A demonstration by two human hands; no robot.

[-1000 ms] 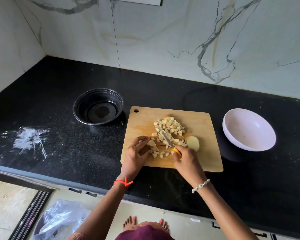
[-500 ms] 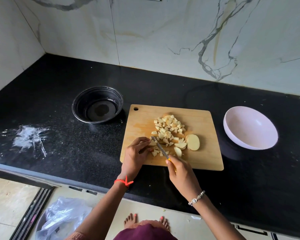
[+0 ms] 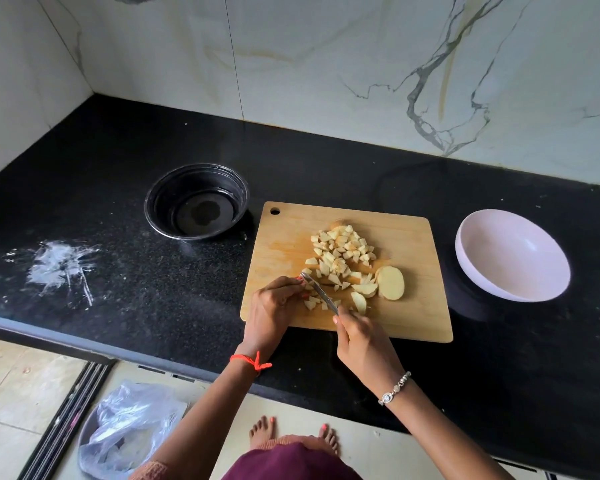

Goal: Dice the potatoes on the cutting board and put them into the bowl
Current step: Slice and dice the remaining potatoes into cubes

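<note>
On the tabletop (image 3: 153, 289) the cutting board (image 3: 413, 317) lies before me, the white bowl (image 3: 513, 258) well apart on its right, nearer my right grip (image 3: 364, 344). That grip is closed round the knife (image 3: 319, 292), blade slanting up-left; my left grip (image 3: 274, 306) pinches a potato piece (image 3: 308, 287) at its tip (uncut slices (image 3: 390, 282) just right).

This is a home kitchen. A black speckled stone counter (image 3: 118, 216) meets marble-look wall tiles (image 3: 326, 64) in a corner, carrying a wooden cutting board (image 3: 413, 237) and bowls; bare feet (image 3: 264, 427) stand on the tiled floor (image 3: 21, 393).
</note>
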